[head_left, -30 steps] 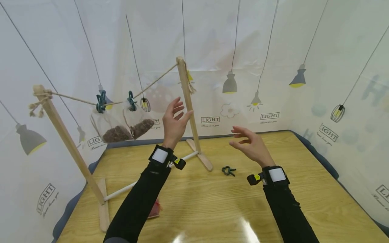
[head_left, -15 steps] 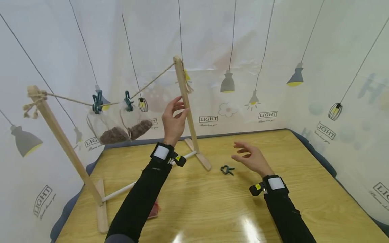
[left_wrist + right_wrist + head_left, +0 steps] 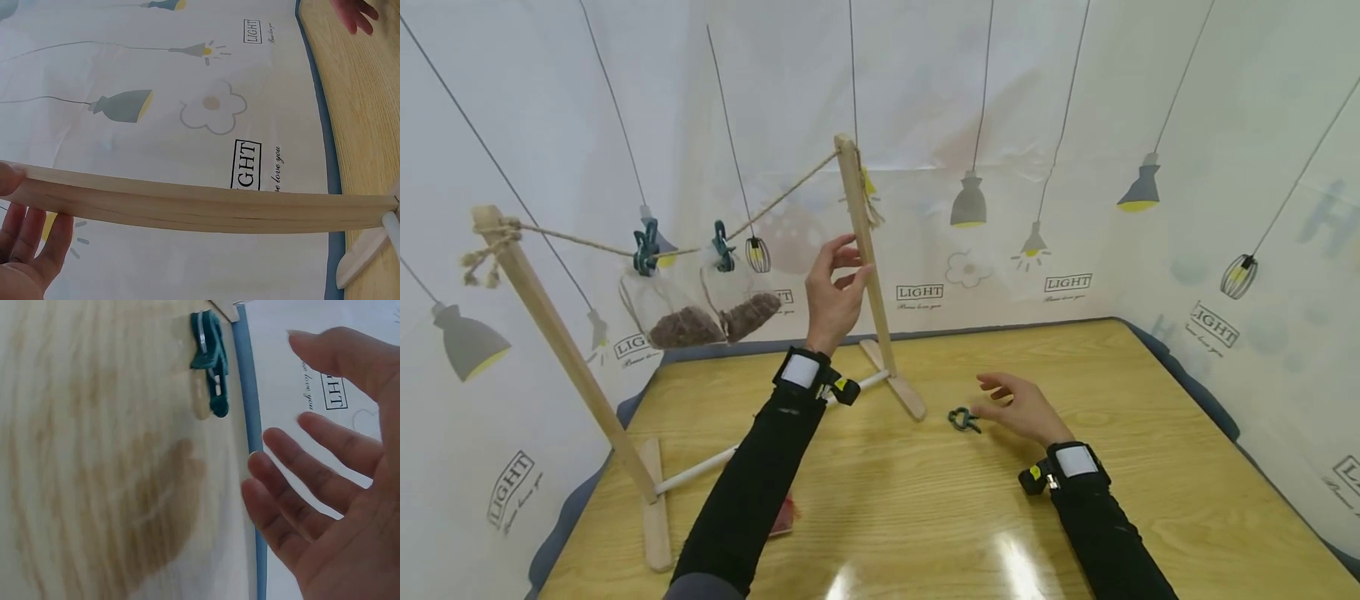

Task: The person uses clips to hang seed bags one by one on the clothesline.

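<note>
My left hand point(image 3: 833, 308) holds the right-hand wooden post point(image 3: 882, 329) of a rope stand. In the left wrist view the thumb lies on one side of the post point(image 3: 206, 203) and the fingertips point(image 3: 62, 228) touch the other. Over the table at the right, my right hand point(image 3: 1018, 410) has its fingers spread and slightly bent, nothing in its grasp. A dark green spring clip point(image 3: 212, 353) lies on the table just left of its fingertips. Two clear bags with brown contents, one bag point(image 3: 683, 327) beside the other bag point(image 3: 751, 317), hang by green clips from the rope point(image 3: 797, 187).
The stand's left post point(image 3: 561, 346) rises at the left, joined to the right one by a low white bar point(image 3: 696, 472). A reddish packet point(image 3: 782, 517) lies on the wooden table point(image 3: 910, 517), partly hidden behind my left sleeve. Printed sheeting point(image 3: 1052, 100) walls in the table.
My right hand has come down toward the clip on the table. My left hand has moved slightly right and taken hold of the post.
</note>
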Action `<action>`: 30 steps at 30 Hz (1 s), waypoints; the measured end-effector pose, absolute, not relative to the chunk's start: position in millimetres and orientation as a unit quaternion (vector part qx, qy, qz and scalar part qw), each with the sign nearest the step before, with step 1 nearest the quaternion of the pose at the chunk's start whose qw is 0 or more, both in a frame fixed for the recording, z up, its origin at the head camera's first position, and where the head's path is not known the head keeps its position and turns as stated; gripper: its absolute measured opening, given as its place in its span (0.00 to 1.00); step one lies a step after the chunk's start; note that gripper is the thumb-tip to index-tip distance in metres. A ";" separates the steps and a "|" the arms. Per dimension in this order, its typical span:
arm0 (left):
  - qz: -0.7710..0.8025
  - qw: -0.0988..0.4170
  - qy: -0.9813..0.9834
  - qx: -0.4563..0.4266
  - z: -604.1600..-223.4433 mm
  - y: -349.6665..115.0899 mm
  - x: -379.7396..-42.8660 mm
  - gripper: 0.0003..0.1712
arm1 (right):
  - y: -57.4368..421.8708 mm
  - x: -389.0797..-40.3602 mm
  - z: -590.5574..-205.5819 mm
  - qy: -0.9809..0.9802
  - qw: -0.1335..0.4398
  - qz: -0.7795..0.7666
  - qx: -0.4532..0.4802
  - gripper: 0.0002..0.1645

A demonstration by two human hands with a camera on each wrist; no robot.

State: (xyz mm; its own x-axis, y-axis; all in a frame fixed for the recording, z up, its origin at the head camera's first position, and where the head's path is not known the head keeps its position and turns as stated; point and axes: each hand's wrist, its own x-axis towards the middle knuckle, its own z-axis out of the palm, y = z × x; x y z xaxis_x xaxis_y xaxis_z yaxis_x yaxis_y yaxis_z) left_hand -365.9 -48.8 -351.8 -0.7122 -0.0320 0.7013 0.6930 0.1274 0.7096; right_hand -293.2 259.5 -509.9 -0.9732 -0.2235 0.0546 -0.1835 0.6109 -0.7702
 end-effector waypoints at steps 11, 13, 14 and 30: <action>-0.608 0.292 -0.698 -0.240 -354.5 -49.5 -370.0 0.26 | 253.2 -290.1 -517.2 0.914 0.062 -0.384 -0.119 0.36; -0.608 0.293 -0.698 -0.239 -354.6 -49.8 -370.0 0.26 | 252.7 -289.9 -519.1 0.919 0.062 -0.372 -0.116 0.34; -0.608 0.293 -0.697 -0.239 -354.8 -50.1 -370.1 0.26 | 252.5 -290.0 -519.8 0.919 0.062 -0.371 -0.116 0.33; -0.617 0.300 -0.688 -0.236 -347.6 -46.1 -359.7 0.27 | 257.1 -286.0 -522.6 0.915 0.064 -0.386 -0.097 0.13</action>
